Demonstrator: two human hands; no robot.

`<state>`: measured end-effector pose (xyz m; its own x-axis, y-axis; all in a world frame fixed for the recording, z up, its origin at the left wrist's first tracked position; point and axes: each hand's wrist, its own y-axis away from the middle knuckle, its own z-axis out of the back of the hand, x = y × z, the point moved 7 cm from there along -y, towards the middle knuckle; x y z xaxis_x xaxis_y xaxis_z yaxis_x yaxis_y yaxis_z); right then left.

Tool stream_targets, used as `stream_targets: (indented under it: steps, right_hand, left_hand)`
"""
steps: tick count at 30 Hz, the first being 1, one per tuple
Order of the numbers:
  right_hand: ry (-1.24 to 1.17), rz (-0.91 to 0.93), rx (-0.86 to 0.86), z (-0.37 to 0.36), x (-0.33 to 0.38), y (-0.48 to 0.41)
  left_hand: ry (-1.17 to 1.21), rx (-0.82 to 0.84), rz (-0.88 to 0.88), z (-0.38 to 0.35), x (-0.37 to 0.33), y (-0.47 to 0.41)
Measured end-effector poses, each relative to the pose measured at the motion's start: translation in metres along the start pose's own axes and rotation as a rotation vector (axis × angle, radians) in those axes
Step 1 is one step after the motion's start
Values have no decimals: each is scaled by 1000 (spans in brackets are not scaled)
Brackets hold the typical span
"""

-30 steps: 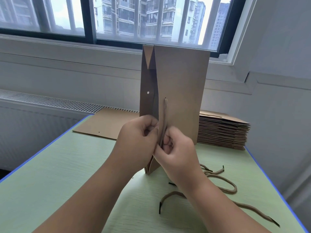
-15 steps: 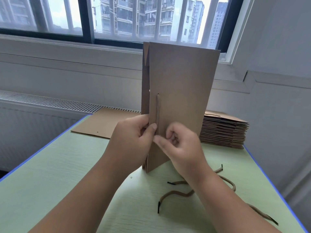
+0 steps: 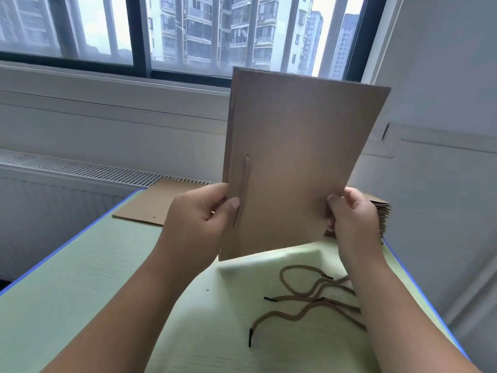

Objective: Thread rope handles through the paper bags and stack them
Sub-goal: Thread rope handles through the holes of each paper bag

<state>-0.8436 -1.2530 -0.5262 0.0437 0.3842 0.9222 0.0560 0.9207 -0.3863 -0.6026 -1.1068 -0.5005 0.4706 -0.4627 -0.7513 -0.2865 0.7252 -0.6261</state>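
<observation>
I hold a flat brown paper bag (image 3: 295, 162) upright above the green table (image 3: 80, 278), lifted off it and tilted a little to the right. My left hand (image 3: 199, 214) pinches its left edge, thumb on the front. My right hand (image 3: 352, 214) grips its right edge. A brown rope handle (image 3: 244, 179) runs down the bag's front from a hole near the left edge to my left thumb. Several loose brown ropes (image 3: 304, 300) with black tips lie on the table below my right arm.
A stack of flat paper bags (image 3: 382, 214) sits at the back right, mostly behind my right hand. One flat bag (image 3: 150, 205) lies at the back left. A window sill and a radiator grille run behind the table. The table's blue edges are on both sides.
My right hand let go of the rope and moved to the bag's right edge. The bag turned its broad face to me and rose off the table.
</observation>
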Motion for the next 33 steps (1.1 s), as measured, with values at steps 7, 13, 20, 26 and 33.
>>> stream_targets:
  steps: [7,13,20,26,33]
  right_hand:
    - [-209,177,-10,17,50,4]
    - [-86,534,-120,25,98,25]
    - [-169,378,50,29,111,19]
    - [-141,310,70,23,99,15]
    - [124,416,113,12,94,17]
  left_hand:
    - [255,-324,8,35,-11,-1]
    - [168,-414,10,48,-10,-1]
    - [481,-178,104,44,-14,-4]
    - [371,-198,60,40,-19,-6]
    - [133,-320,11,46,-9,-7]
